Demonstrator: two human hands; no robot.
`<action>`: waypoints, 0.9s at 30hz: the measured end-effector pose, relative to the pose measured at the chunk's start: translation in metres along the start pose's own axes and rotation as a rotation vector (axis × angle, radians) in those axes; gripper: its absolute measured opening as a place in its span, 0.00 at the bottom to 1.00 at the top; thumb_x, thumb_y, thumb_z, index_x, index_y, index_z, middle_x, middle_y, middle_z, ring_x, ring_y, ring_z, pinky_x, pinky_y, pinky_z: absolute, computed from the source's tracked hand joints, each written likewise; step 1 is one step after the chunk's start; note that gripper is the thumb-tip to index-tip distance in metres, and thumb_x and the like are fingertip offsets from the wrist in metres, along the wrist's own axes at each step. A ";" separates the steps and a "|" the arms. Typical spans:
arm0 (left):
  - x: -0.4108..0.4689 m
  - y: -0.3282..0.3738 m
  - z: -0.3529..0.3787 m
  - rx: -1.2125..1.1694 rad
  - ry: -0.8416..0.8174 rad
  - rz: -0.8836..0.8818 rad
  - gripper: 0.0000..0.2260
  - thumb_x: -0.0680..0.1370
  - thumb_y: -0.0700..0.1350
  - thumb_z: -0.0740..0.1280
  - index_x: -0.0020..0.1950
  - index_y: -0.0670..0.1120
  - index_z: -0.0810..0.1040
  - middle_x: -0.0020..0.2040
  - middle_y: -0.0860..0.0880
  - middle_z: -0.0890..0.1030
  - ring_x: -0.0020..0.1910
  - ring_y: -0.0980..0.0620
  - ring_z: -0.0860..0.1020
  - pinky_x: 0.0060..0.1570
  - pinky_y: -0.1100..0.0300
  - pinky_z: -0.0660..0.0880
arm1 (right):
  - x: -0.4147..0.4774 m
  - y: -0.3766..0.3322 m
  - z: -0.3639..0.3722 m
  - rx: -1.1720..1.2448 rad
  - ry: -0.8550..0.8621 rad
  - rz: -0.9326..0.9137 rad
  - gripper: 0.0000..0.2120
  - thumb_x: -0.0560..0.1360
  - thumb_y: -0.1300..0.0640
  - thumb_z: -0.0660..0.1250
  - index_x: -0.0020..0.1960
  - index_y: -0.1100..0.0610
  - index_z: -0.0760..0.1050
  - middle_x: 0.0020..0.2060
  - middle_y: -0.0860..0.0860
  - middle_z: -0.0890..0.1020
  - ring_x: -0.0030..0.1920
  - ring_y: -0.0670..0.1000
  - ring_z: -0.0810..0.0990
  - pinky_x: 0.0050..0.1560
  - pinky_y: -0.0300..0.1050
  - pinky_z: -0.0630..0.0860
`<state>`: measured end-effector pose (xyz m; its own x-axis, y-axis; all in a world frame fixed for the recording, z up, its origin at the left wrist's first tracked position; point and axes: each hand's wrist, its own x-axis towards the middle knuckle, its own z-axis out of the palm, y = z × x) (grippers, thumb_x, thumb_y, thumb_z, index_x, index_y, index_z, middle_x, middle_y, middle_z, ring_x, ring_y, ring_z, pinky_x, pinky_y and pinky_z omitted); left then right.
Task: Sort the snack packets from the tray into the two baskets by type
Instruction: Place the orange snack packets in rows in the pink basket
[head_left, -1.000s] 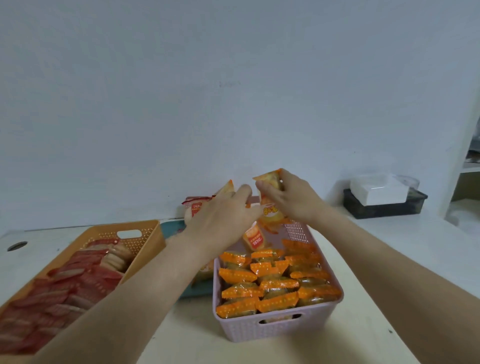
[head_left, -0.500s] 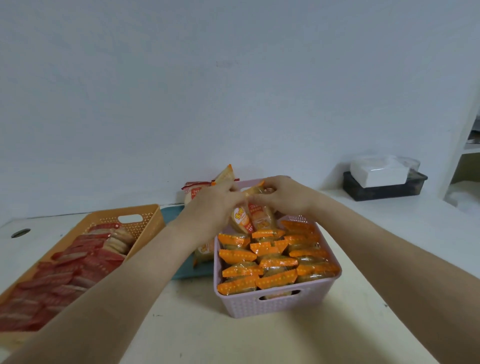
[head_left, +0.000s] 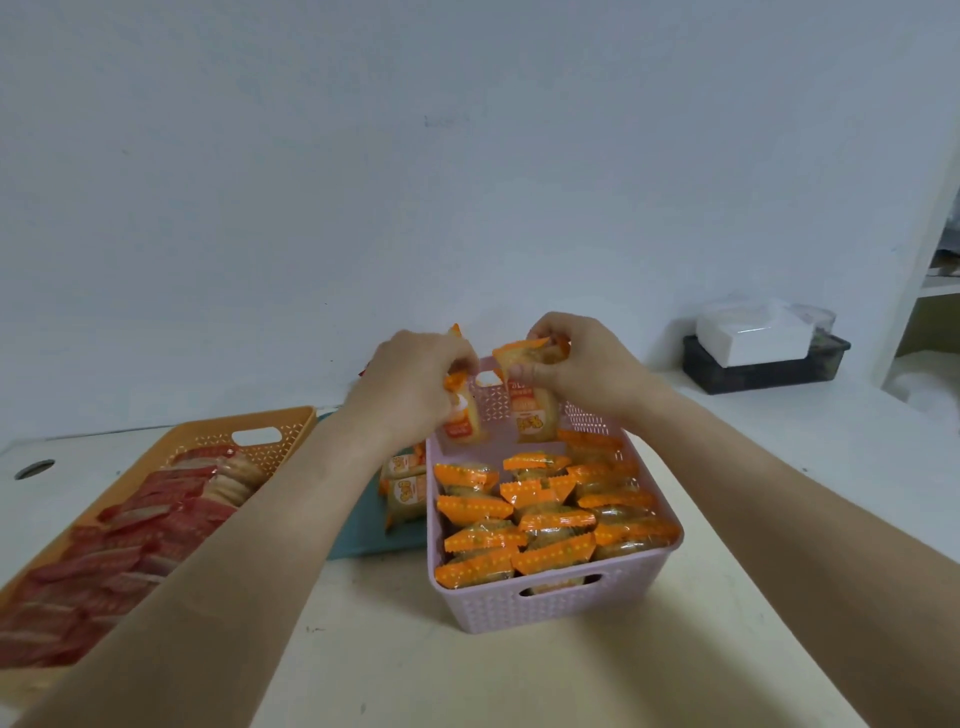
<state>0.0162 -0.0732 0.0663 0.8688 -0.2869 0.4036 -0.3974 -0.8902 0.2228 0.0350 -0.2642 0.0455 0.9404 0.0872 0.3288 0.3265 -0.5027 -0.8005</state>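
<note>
Both my forearms are stretching forward over the pale table (head_left: 415, 670), sorting snacks at a white-walled work station. Nearest me, a lilac basket (head_left: 550, 608) is sitting on the right, holding rows of orange-ended packets (head_left: 540, 525) packed edge to edge. To its left, an orange basket (head_left: 291, 431) is lying at an angle and carrying red packets (head_left: 130, 530), with a few pale ones bunched at its far end. Between the two baskets a teal tray (head_left: 374, 535) is showing, partly hidden by my left arm, and two more orange packets (head_left: 405, 493) are resting on it just beside the lilac basket's wall.

Farther on, over the far end of the lilac basket, my left hand (head_left: 410, 384) is curling its fingers round one orange snack packet (head_left: 462, 421), gripping it near the top so it is hanging down. My right hand (head_left: 582, 364) is pinching the upper edge of a second orange packet (head_left: 530, 421) between thumb and fingers. These two packets are hanging side by side, close but apart, above the basket's rear rows.

Beyond, at the right, a black box (head_left: 758, 369) is standing against the wall with a white block (head_left: 748, 332) on top. A small round hole (head_left: 34, 467) is showing in the tabletop at the far left.
</note>
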 end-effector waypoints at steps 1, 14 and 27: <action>-0.003 -0.001 0.002 0.019 -0.072 0.021 0.17 0.71 0.37 0.72 0.57 0.53 0.81 0.54 0.49 0.81 0.53 0.51 0.77 0.49 0.55 0.76 | -0.002 -0.001 -0.001 0.083 -0.031 0.021 0.12 0.71 0.55 0.75 0.50 0.58 0.75 0.39 0.55 0.81 0.42 0.58 0.83 0.45 0.53 0.80; -0.011 0.008 0.008 -0.256 -0.139 0.041 0.18 0.70 0.52 0.76 0.56 0.55 0.73 0.52 0.58 0.78 0.50 0.61 0.76 0.46 0.63 0.73 | -0.018 -0.001 -0.002 -0.108 -0.304 -0.051 0.12 0.68 0.58 0.77 0.40 0.56 0.72 0.31 0.54 0.80 0.28 0.50 0.79 0.43 0.57 0.80; -0.008 0.012 0.034 -0.055 -0.139 0.182 0.10 0.77 0.52 0.67 0.56 0.57 0.81 0.48 0.56 0.83 0.47 0.58 0.79 0.48 0.52 0.78 | -0.021 -0.013 -0.038 -0.563 -0.267 -0.201 0.14 0.76 0.62 0.65 0.57 0.46 0.74 0.52 0.48 0.74 0.52 0.50 0.75 0.52 0.42 0.73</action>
<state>0.0142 -0.0936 0.0360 0.8124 -0.4900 0.3159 -0.5631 -0.8001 0.2070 0.0075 -0.2922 0.0684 0.8812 0.4004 0.2514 0.4668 -0.8214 -0.3278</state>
